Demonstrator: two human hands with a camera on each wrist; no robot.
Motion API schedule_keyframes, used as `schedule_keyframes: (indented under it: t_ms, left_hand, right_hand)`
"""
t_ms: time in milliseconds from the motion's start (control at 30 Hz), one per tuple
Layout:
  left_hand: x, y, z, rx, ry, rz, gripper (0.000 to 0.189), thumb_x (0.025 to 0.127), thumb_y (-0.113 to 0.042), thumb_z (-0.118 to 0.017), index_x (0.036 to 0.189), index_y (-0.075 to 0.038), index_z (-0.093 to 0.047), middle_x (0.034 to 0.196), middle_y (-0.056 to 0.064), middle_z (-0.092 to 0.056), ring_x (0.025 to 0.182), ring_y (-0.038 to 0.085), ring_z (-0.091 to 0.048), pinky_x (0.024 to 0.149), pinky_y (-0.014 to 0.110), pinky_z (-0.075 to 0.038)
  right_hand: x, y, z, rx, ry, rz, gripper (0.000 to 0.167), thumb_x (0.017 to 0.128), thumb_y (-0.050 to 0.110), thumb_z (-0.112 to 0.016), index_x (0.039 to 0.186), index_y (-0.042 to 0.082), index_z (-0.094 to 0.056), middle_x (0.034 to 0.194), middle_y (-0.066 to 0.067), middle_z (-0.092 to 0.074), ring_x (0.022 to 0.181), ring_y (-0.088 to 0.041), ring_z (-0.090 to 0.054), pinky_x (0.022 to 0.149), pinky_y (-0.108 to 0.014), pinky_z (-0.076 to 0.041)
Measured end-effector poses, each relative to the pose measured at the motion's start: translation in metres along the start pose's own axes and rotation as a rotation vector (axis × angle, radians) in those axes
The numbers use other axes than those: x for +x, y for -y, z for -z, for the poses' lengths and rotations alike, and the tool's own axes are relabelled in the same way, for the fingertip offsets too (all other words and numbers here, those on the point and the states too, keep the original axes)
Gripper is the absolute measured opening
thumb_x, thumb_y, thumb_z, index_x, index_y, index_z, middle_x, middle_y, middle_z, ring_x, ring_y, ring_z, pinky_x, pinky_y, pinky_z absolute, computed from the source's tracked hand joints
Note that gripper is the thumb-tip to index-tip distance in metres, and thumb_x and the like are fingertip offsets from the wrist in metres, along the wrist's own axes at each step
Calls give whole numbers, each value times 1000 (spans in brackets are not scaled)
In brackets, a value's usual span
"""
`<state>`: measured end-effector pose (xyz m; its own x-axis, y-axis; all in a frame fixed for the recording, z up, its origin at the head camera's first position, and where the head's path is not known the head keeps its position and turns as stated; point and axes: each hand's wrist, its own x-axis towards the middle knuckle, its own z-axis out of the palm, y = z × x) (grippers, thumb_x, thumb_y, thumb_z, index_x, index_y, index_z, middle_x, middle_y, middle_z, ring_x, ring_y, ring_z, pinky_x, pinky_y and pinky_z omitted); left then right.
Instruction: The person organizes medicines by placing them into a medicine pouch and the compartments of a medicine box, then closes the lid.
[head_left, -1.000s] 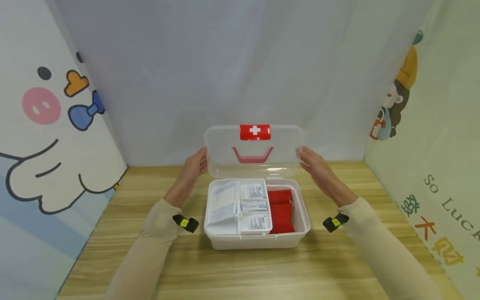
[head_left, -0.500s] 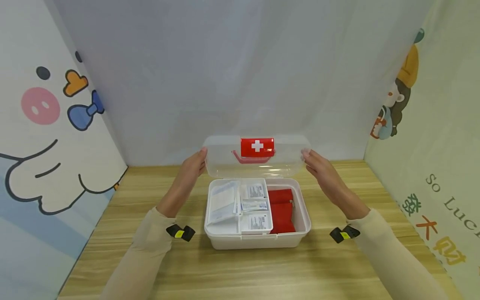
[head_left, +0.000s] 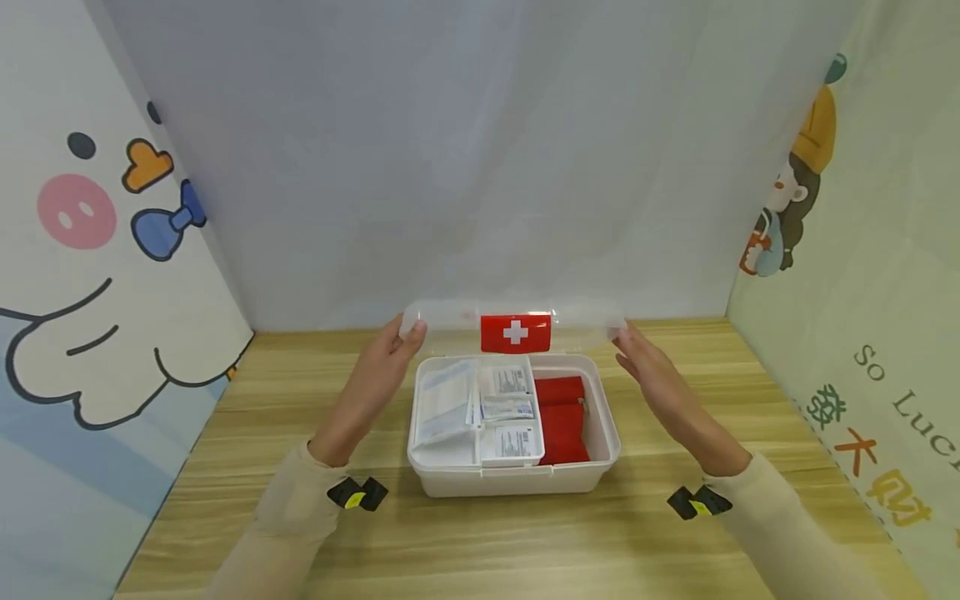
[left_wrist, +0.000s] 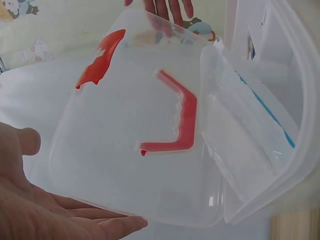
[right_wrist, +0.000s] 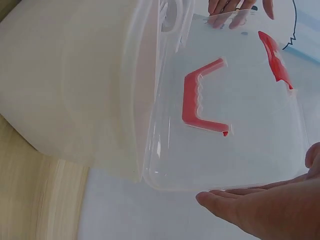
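Note:
A white first-aid box (head_left: pixel 517 484) stands on the table with its clear lid (head_left: pixel 444 322) raised at the back, tilted forward over the rear edge. The red latch (head_left: pixel 516 333) with a white cross faces me on the lid's front edge. At the lid's left end is my left hand (head_left: pixel 371 385), fingers straight along its side and thumb by the corner. My right hand (head_left: pixel 666 390) touches the other end with straight fingers. Both wrist views show the lid's underside and its pinkish-red handle (left_wrist: pixel 187 120). Flat packets (head_left: pixel 446 404) and a red cloth item (head_left: pixel 562 429) lie inside the box.
A white inner tray (head_left: pixel 450 457) fills the box's left part. The wood-grain table (head_left: pixel 480 550) extends around it. A pale curtain (head_left: pixel 480 167) hangs behind, with cartoon-printed panels at the left (head_left: pixel 82 275) and right (head_left: pixel 862 275).
The lid has swung forward and down from nearly upright, its latch dropping in view. Both hands have moved down with its ends. The box and its contents stay put.

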<state>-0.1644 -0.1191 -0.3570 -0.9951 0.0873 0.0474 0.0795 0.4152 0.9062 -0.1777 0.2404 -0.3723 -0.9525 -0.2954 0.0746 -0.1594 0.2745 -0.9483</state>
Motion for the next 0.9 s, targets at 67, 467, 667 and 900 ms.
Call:
schedule_keyframes:
  t_ms: [67, 467, 667, 900]
  left_hand:
    - [-4, 2, -3, 6, -7, -26, 76, 98, -60, -40, 158, -16, -20, 161, 13, -27, 148, 34, -28, 119, 55, -27]
    - [-12, 10, -14, 17, -66, -86, 69, 100, -55, -43, 157, -20, -24, 158, 14, -34, 144, 35, -36, 115, 55, -34]
    - [-13, 11, -14, 6, -76, -92, 68, 99, -54, -44, 155, -21, -27, 155, 15, -39, 143, 33, -39, 114, 53, -36]
    - [-16, 11, -16, 20, -60, -103, 65, 100, -52, -44, 155, -21, -28, 153, 15, -42, 140, 34, -43, 111, 54, -40]
  right_hand:
    - [-3, -2, -2, 2, -7, 9, 68, 107, 44, -26, 157, 2, -7, 164, -19, -10, 152, -35, -11, 124, -51, -14]
    - [0, 15, -25, -641, -316, 593, 67, 98, 40, -55, 151, 4, -35, 161, -16, -27, 147, -37, -29, 117, -59, -28]
    - [13, 30, -51, -966, -193, 962, 70, 79, 25, -81, 139, 6, -52, 150, -17, -45, 138, -34, -42, 119, -50, -29]
    - [23, 30, -66, -1198, -172, 1054, 73, 70, 24, -88, 136, 10, -57, 144, -13, -53, 132, -32, -49, 114, -50, -38]
